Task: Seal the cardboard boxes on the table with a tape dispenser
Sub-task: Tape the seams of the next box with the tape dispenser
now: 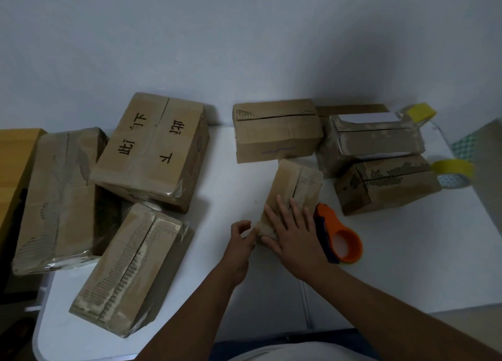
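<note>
A: Nearest the lens: right hand [292, 234], palm down, fingers straight and spread, pressing flat on the near end of the small cardboard box [294, 191] at table centre.
B: Left hand [240, 237]?
A: At the near left corner of the same box. Fingers curled, fingertips at the box edge; grip on anything not resolvable, too dim and small to tell.
B: Tape dispenser?
A: Orange tape dispenser [338, 235] lying on the white table [407, 252], just right of the right hand, touched by neither hand. Dark blade section toward the box, round opening toward the near right.
B: Other boxes?
A: Left group: box with black handwritten characters [152, 148], long box [59, 197] at far left, ridged box [130, 268] nearest the table edge, glossy film at its corners. Right group: box with a slit top seam [275, 129] at the back, grey-white worn box [372, 138] beside it, printed box [385, 184] in front of that.
B: Spare tape?
A: Two yellow tape rolls: yellow roll [452, 170] touching the printed box's right end, second yellow roll [418, 113] behind the worn box.
</note>
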`<state>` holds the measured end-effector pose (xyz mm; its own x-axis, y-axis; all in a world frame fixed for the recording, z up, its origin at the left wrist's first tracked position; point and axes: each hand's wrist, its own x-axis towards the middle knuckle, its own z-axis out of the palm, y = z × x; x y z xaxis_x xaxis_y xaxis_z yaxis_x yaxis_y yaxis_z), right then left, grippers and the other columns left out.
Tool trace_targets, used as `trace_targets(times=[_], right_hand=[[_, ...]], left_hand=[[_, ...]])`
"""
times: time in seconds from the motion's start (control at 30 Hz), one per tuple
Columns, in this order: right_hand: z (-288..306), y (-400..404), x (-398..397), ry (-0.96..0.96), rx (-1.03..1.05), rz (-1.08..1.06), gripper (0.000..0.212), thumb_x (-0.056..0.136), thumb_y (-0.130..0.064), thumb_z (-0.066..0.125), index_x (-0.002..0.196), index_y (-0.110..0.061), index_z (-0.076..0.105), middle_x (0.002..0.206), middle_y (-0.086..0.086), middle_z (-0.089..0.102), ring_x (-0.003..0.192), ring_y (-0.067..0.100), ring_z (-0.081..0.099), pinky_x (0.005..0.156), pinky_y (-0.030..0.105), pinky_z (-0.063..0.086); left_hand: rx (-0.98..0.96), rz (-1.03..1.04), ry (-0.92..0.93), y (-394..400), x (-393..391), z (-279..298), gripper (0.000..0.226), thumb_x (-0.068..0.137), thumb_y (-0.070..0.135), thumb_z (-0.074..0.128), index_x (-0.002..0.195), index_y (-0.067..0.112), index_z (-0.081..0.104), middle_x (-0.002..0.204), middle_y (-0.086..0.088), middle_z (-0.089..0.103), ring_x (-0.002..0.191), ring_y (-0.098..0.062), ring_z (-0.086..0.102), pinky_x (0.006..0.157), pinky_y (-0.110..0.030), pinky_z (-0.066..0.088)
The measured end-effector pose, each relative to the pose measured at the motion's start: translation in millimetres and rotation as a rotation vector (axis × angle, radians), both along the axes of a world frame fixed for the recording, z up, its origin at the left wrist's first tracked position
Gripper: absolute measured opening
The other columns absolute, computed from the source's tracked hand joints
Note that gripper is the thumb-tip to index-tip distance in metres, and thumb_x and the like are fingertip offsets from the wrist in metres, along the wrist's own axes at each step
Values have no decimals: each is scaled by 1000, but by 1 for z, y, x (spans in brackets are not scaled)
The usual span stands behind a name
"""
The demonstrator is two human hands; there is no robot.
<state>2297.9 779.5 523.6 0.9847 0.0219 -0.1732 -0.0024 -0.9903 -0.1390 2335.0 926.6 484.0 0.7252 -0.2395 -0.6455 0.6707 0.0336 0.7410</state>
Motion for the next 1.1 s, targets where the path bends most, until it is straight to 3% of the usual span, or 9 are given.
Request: trace_targets(times=[0.1,0.2,0.4,0.5,0.6,0.7,0.8,0.9,1.1], right_hand=[[0,-1,0,9,-1,2,67,96,-62,16,154,-31,10,163,3,-1,149,28,-3,118,49,4],[0,-1,0,28,-7,2,67,95,-63,13,154,-32,9,163,2,-3,149,28,-4,119,49,3],[1,-3,1,31,2,10,68,93,-64,12,154,-34,2,162,0,-9,149,26,-8,117,44,-7],[1,-2,1,34,-3,7,69,93,-64,9,154,-33,4,162,1,-7,149,28,-7,118,46,-4],[0,-1,1,48,-18,9,70,91,-63,3,154,-32,1,161,2,-11,148,29,-10,117,47,-6],[2,0,2,36,-21,2,70,91,-62,6,154,-30,7,162,4,-5,149,31,-4,117,49,-1],[2,-1,1,50,-5,12,71,91,-64,4,154,-31,4,162,3,-8,149,30,-7,118,50,-1],[1,-2,1,50,10,11,71,91,-66,4,154,-33,-1,161,1,-13,148,28,-11,117,48,-6],[-1,-4,1,29,6,22,70,94,-64,12,154,-31,1,161,2,-13,148,29,-11,117,49,-7]], left_hand=[[12,7,-44,-7,-1,-1,22,99,22,56,121,17,53,122,-2,60,107,-16,59,78,-20,49],[110,22,31,-18,7,5,16,98,10,56,113,7,59,116,-14,64,104,-28,61,81,-32,53],[442,-110,-180,7,20,27,21,100,16,52,112,16,69,109,3,69,102,-13,63,84,-24,51],[307,-226,-220,14,13,44,27,100,16,51,111,28,72,110,7,73,100,-3,66,92,-25,53],[234,-374,-248,12,3,54,51,97,7,50,118,52,60,117,26,65,104,13,58,85,-7,47],[237,-541,-260,15,-2,58,73,93,-4,42,145,46,39,135,26,47,122,6,45,90,-7,40],[126,-565,-181,27,-1,57,82,91,-13,38,155,36,23,149,22,33,137,-1,33,96,-11,39],[192,-497,-191,34,5,56,67,97,-7,45,152,29,31,145,18,43,131,0,42,82,-5,44],[229,-470,-208,26,9,57,51,93,-4,55,136,23,57,119,16,68,110,7,61,79,-9,48]])
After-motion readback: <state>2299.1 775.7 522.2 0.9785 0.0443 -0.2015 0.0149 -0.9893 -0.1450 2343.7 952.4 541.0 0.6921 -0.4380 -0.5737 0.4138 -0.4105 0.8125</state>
